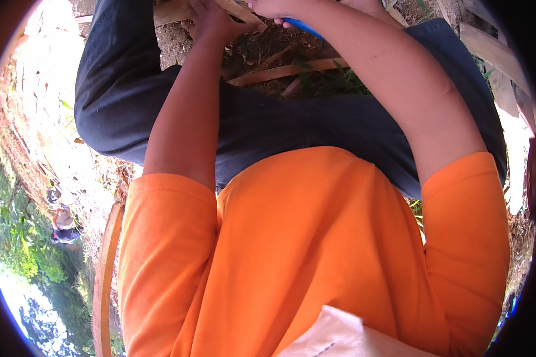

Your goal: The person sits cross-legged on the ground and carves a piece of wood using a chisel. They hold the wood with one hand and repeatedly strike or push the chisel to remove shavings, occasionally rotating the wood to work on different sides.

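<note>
Both of my hands are at the top edge of the head view, partly cut off. My left hand [211, 22] is closed around a pale strip of wood [239, 11], its thumb along the strip's near end. Close on its right, my right hand [273, 7] is wrapped round a tool's blue handle [304, 27]. The handle points back under my right forearm; the tool's working end is hidden or out of view, so I cannot tell its kind. The hands are just beyond my bent legs in dark trousers [119, 95].
Between my legs, a curved wooden strip [289, 72] lies on brown soil with chips and grass. Wooden boards [491, 53] lie at the far right. A long strip of wood [106, 273] runs beside my left side. Farther left, a person [65, 226] is near green plants.
</note>
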{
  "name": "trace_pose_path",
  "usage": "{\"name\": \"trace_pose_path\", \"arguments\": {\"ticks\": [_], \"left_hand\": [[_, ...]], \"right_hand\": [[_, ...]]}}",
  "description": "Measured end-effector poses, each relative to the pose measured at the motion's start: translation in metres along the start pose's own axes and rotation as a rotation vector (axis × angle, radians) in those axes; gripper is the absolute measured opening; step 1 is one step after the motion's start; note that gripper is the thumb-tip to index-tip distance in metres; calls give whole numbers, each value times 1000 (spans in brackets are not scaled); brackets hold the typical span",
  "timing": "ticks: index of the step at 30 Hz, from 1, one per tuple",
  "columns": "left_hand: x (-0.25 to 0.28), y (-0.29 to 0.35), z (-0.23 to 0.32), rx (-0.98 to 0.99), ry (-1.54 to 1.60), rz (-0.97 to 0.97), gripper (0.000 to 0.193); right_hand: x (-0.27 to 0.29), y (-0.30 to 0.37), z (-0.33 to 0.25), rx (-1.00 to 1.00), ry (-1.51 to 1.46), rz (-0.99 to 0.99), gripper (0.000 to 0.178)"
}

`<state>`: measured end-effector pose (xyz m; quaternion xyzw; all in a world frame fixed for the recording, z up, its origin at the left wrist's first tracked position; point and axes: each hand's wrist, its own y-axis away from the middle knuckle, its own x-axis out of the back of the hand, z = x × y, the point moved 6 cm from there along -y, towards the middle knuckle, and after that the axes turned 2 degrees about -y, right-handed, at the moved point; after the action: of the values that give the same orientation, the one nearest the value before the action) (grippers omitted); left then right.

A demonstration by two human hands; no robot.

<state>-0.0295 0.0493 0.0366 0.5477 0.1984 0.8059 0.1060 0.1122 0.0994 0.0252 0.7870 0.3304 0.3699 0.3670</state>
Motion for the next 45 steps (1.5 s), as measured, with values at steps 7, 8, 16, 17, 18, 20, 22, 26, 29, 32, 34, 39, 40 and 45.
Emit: {"name": "trace_pose_path", "arguments": {"ticks": [7, 8, 16, 17, 18, 20, 22, 26, 29, 32, 34, 39, 40, 45], "left_hand": [[-6, -2, -12, 59, 38, 19, 165], [-4, 2, -11, 68, 36, 8, 164], [0, 4, -8, 71, 31, -13, 161], [0, 4, -6, 75, 27, -21, 162], [2, 5, -6, 85, 23, -30, 162], [5, 7, -6, 90, 29, -23, 162], [6, 9, -3, 71, 52, 4, 162], [2, 6, -7, 52, 61, -17, 162], [-4, 4, -9, 10, 42, 4, 162], [-5, -2, -3, 25, -19, -62, 163], [-4, -7, 0, -19, -65, -108, 164], [-6, 4, -21, 67, 36, -39, 168], [0, 2, -18, 38, 47, -15, 169], [5, 5, -1, 58, 57, -44, 171]], "right_hand": [[-16, 27, -5, 41, -18, 173, 21], [-16, 30, 0, 49, -80, 175, 22], [0, 18, 0, 110, 31, 22, 26], [-1, 11, 1, 97, 43, 4, 26], [-4, 8, 0, 86, 57, -20, 25], [-3, 2, -1, 73, 80, -9, 23], [1, 3, -3, 58, 127, -13, 21], [13, 6, -21, 76, 228, -79, 18], [10, 7, -24, 60, 228, -48, 17], [0, 2, -8, 33, 127, -6, 17], [-1, 3, -9, 14, 135, -22, 21], [-19, 24, -28, 7, 46, 122, 23], [-17, 29, -26, 29, -62, 210, 22], [-8, 4, 16, 72, -194, 70, 21]]}}
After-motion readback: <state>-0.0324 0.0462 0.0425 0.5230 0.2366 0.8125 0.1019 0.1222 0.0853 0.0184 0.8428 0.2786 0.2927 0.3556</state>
